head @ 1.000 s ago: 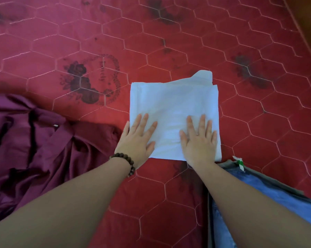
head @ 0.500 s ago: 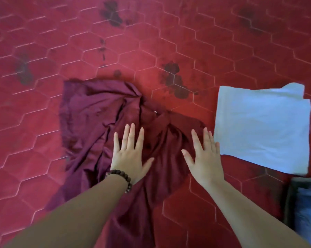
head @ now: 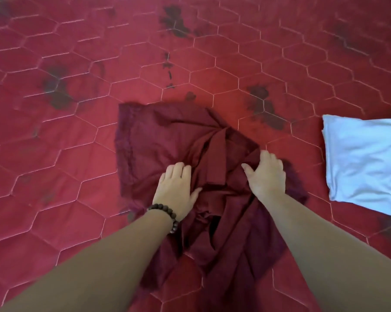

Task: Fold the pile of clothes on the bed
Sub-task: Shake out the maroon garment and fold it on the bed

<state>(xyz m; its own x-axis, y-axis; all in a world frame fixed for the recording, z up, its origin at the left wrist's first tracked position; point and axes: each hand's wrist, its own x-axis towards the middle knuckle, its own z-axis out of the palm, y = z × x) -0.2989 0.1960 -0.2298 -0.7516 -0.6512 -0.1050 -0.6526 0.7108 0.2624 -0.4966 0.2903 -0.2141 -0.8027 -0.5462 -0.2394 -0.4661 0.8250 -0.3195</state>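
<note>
Now curled into the maroon garment, left hand and right hand bunching cloth; next, spreading flat toward 12 o'clock.

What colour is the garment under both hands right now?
Dark maroon garment, plain, crumpled on the red quilted bedspread; seen in the head view.

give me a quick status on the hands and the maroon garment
Left hand and right hand both gripping maroon garment, fingers curled into the cloth. Garment crumpled, unfolded. White folded cloth lies apart to the right, nothing in the way.
</note>
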